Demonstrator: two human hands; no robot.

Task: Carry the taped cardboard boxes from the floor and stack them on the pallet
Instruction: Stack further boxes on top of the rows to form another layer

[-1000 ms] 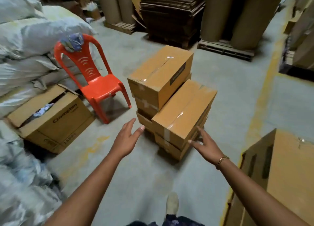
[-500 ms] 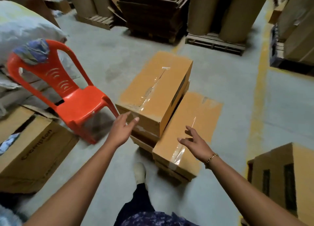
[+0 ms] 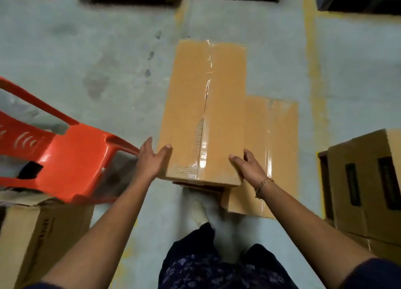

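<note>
Your left hand (image 3: 152,158) and right hand (image 3: 247,167) spread wide, pressed flat on the near end of the long tan taped cardboard box (image 3: 204,106) at centre frame, so slide your palms underneath and lift level.

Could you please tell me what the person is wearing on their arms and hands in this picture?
The left hand and right hand are bare: no gloves, no visible rings. A thin gold chain bracelet circles the right wrist; the left wrist carries nothing. The forearms are uncovered; dark sleeves show only at the bottom edge.
</note>
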